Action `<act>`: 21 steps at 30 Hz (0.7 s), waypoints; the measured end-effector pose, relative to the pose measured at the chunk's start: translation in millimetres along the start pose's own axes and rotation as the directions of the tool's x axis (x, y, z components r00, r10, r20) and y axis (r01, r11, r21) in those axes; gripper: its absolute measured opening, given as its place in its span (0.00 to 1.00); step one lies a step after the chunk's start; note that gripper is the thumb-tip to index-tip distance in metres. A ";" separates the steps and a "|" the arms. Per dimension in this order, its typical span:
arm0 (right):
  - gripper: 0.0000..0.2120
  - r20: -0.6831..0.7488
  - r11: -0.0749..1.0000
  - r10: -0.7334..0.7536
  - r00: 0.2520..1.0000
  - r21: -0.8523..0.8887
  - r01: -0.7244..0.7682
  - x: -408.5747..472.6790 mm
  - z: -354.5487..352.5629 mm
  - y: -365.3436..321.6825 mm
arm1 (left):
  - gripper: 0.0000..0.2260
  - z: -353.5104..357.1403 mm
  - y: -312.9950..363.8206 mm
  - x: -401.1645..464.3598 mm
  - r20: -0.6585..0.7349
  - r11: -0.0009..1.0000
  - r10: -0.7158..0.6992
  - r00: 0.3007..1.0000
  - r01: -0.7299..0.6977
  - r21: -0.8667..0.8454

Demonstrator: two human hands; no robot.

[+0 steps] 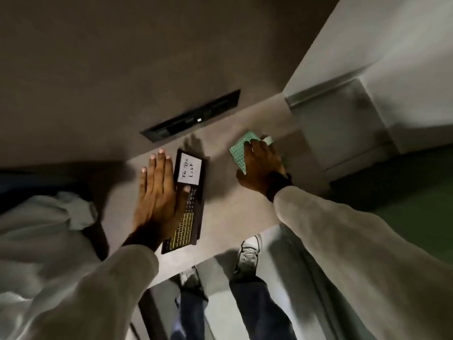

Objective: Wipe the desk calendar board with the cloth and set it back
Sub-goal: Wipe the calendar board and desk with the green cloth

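Observation:
The desk calendar board (187, 197) is a dark, narrow board lying on the grey desk (235, 204), with a white "To Do List" panel at its far end and a yellow grid lower down. My left hand (157, 192) lies flat along the board's left edge, fingers straight, thumb resting on the board's face. To the right, the green checked cloth (239, 149) lies on the desk. My right hand (261, 165) presses down on it with curled fingers; part of the cloth is hidden under the hand.
A dark recessed cable tray (193, 116) runs across the desk behind the board. A pale cabinet or wall block (355, 114) rises at the right. Below the desk's front edge I see my legs and shoes (247, 253). Pale fabric (49, 217) bunches at the left.

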State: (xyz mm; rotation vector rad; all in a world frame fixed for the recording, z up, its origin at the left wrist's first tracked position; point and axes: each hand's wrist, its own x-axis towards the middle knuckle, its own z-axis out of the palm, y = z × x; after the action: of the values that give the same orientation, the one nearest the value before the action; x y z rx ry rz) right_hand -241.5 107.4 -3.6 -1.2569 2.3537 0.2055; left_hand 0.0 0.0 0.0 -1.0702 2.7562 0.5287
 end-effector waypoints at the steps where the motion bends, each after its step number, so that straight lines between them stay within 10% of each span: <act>1: 0.33 0.052 0.999 0.033 0.998 0.018 -0.034 8.6 12.1 0.0 | 0.34 10.6 -2.4 3.1 0.004 1.000 -0.012 1.000 0.012 -0.007; 12: 0.18 0.055 0.938 0.225 0.973 0.257 -0.232 27.8 57.5 6.2 | 0.36 36.0 -13.2 1.9 0.012 0.997 -0.002 1.000 0.003 -0.080; 21: 0.14 0.239 0.143 0.596 0.767 0.908 -0.394 -34.0 82.9 -46.8 | 0.44 27.0 -27.7 -33.3 0.081 0.989 0.147 0.986 -0.145 -0.025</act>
State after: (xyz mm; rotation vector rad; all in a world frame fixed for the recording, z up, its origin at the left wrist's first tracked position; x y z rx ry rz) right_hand -160.1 134.2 -57.1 0.1642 2.2376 -1.0271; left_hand 43.3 11.8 -24.2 -0.8337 2.7754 0.6050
